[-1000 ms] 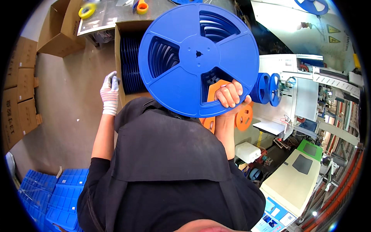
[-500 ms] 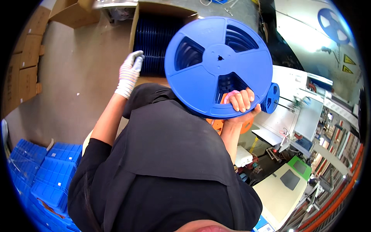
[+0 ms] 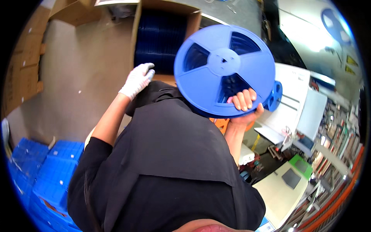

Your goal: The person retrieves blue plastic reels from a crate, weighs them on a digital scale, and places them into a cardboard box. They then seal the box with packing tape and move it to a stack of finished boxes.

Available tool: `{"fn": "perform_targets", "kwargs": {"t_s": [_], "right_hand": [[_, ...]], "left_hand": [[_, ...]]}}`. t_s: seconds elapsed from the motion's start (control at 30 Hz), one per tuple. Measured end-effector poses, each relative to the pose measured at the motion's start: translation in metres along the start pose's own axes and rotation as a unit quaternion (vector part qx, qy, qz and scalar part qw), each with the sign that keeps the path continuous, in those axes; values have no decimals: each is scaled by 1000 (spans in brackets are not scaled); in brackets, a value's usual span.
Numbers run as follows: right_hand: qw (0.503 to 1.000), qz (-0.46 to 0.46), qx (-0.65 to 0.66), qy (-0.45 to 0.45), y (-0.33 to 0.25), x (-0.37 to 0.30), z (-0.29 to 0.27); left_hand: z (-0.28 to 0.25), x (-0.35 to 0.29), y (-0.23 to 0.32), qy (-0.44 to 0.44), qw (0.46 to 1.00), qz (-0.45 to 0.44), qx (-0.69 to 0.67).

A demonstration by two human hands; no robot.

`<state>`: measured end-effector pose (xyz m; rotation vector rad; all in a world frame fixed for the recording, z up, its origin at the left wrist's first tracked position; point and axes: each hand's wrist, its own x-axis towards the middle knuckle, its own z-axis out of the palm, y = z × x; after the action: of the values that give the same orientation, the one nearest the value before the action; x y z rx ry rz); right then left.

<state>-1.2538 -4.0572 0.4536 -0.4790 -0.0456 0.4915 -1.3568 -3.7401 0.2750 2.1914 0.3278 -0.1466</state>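
Blue reels were gripped in the right hand; the gloved left hand was held loosely open.

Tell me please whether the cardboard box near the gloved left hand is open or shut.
The cardboard box is open: dark blue reels show inside it, uncovered.

Bright indoor light; glare whitens the pale panel at upper right, while shadow darkens the interior of the open carton. Slight blur softens the blue reel. Fisheye distortion curves outlines toward a black, blue-fringed rim.
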Motion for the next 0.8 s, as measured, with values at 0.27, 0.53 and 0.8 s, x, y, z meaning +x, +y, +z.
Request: {"fn": "perform_targets", "kwargs": {"t_s": [0.27,0.53,0.8], "right_hand": [[998,35,-27,-41,-4,7,2],[978,78,-184,61,30,7,33],[991,36,-103,76,10,0,33]], "left_hand": [[-2,40,130,119,975,161,-92],[9,39,171,-66,967,-5,-248],[-73,24,122,-220,444,19,-868]]}}
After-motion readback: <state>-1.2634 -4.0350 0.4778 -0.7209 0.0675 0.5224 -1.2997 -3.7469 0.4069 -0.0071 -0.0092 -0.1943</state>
